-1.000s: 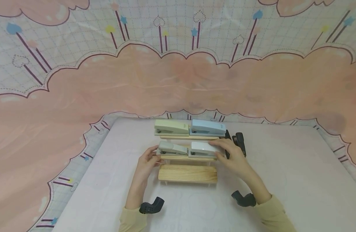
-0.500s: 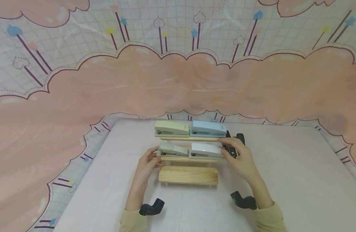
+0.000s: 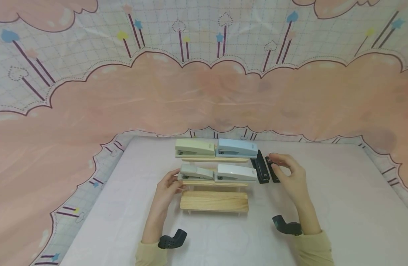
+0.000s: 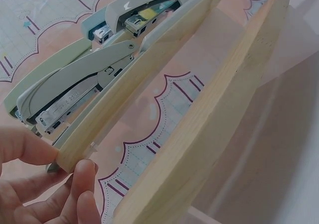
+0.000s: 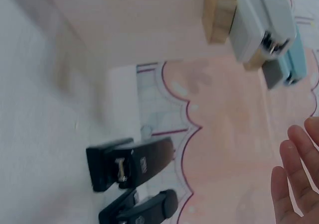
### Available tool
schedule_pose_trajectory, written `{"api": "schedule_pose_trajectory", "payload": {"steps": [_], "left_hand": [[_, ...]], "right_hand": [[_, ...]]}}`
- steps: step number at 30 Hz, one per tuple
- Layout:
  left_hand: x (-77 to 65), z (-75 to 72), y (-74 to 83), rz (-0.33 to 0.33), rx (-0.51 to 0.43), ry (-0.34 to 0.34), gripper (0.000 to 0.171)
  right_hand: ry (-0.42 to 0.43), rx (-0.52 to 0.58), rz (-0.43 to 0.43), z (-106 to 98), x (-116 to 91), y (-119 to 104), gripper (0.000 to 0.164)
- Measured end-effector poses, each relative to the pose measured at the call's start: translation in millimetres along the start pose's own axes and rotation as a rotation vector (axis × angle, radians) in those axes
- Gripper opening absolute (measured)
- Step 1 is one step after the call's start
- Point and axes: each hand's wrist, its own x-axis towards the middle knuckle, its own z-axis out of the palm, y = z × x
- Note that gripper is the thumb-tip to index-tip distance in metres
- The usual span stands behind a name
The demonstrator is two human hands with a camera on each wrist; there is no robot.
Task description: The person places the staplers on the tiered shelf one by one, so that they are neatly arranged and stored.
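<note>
My left hand [image 3: 166,185] grips the left end of the middle wooden shelf [image 4: 144,89], fingertips at its end and underside. On that shelf sit a grey-green stapler [image 3: 196,172] at left and a white stapler [image 3: 236,173] at right, end to end. My right hand [image 3: 293,180] is off to the right, fingers bent in the head view, overlapping the smaller black stapler [image 3: 273,173]. In the right wrist view its fingers [image 5: 298,171] are extended, with nothing between them. A larger black stapler [image 3: 261,169] lies between the small one and the shelves.
On the rear shelf [image 3: 214,160] are a pale green stapler [image 3: 194,147] and a light blue one [image 3: 236,147]. In front stands a lower wooden shelf [image 3: 214,201] on clear legs. A white table [image 3: 340,199] extends on both sides, before a patterned curtain [image 3: 204,96].
My right hand has left the white stapler's right end and moved right to the black staplers. The left hand keeps its place at the shelf's end.
</note>
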Motion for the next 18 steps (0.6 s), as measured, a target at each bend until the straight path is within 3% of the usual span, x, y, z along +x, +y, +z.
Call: {"api": "schedule_pose_trajectory", "payload": {"steps": [10, 14, 18], "left_hand": [[-1.3, -1.9, -0.4, 0.011, 0.000, -0.017, 0.046], [-1.1, -2.1, -0.8, 0.020, -0.002, -0.024, 0.045], [-1.3, -2.1, -1.2, 0.022, -0.004, -0.023, 0.045]], "right_hand": [[0.002, -0.094, 0.103, -5.3, 1.0, 25.0, 0.031], [-0.001, -0.171, 0.204, -6.5, 0.9, 31.5, 0.037], [0.002, -0.174, 0.314, -7.2, 1.9, 36.3, 0.040]]}}
